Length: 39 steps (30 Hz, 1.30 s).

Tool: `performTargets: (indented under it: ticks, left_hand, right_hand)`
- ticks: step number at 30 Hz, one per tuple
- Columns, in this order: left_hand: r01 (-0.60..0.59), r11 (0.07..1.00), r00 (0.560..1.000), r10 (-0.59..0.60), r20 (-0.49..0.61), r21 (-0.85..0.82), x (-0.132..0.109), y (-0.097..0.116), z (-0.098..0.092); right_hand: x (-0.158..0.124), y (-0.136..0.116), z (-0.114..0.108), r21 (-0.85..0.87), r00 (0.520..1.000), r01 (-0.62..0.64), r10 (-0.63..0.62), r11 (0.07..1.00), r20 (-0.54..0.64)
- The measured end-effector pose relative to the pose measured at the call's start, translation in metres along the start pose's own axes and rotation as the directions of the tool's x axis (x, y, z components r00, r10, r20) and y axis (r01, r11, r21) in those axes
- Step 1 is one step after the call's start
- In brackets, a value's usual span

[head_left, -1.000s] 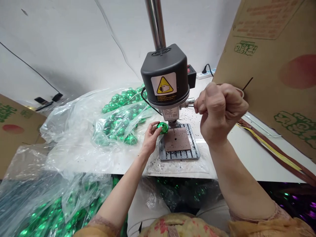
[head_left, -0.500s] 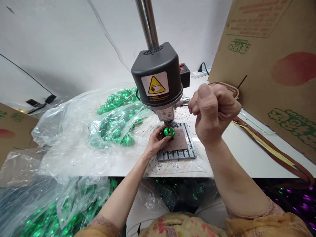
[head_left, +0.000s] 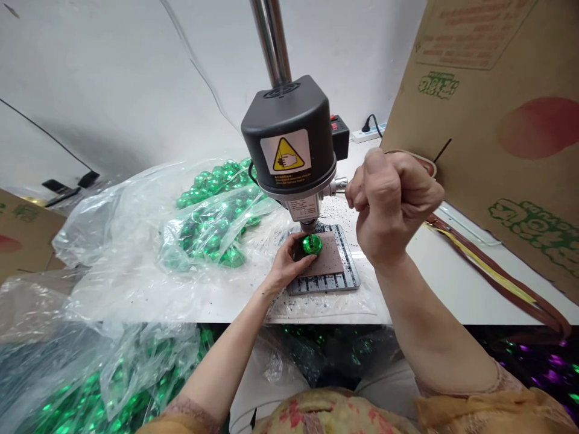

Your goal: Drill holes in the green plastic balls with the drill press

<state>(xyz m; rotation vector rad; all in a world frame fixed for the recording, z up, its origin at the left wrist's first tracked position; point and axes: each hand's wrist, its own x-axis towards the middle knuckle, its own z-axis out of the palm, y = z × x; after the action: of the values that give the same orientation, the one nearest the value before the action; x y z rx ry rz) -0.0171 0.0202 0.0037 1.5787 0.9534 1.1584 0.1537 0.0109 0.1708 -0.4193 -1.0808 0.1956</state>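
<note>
My left hand [head_left: 289,260] pinches a shiny green faceted ball [head_left: 312,244] between thumb and fingers. The ball sits just under the chuck [head_left: 309,226] of a small black bench drill [head_left: 287,132], above a brown square board [head_left: 326,256] on the slotted metal base [head_left: 350,265]. Whether a bit touches the ball I cannot tell. At the drill's right side my right hand [head_left: 391,202] is closed in a fist around the feed lever [head_left: 339,185]; most of the lever is hidden by the fingers.
Green faceted balls [head_left: 217,229] lie in clear plastic bags [head_left: 122,211] left of the drill. More green balls [head_left: 104,386] are bagged below the table edge. A cardboard box [head_left: 497,138] stands at right, with a brown strap [head_left: 493,274] before it. Dark shavings surround the base.
The green ball has shifted slightly right and down and looks turned in my left hand. My right hand stays on the lever almost unmoved.
</note>
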Motion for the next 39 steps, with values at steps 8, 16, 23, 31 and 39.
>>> performTargets:
  ticks: [8, 16, 23, 31, 39]
  left_hand:
    - [-0.007, 0.999, 1.000, 0.005, 0.030, 0.046, -0.007, 0.002, 0.006]
    - [0.012, 0.996, 1.000, -0.013, 0.013, 0.084, -0.009, 0.007, 0.010]
    - [0.017, 0.996, 1.000, -0.016, -0.023, 0.083, -0.009, 0.008, 0.012]
    - [0.018, 0.996, 0.999, -0.014, -0.037, 0.091, -0.010, 0.009, 0.013]
    - [-0.009, 0.996, 0.999, 0.013, -0.036, 0.092, -0.010, 0.009, 0.013]
  right_hand:
    - [0.024, -0.001, 0.010, 0.041, 0.991, -0.131, 0.129, 0.991, 0.044]
    - [0.025, 0.002, 0.008, -0.011, 0.990, -0.113, 0.113, 0.994, 0.082]
    - [0.011, -0.003, 0.004, -0.004, 0.994, -0.109, 0.109, 0.994, 0.011]
    - [-0.008, 0.007, 0.001, 0.071, 0.996, 0.062, -0.057, 0.996, -0.068]
    - [-0.018, 0.013, -0.004, 0.068, 0.991, 0.103, -0.096, 0.992, -0.091]
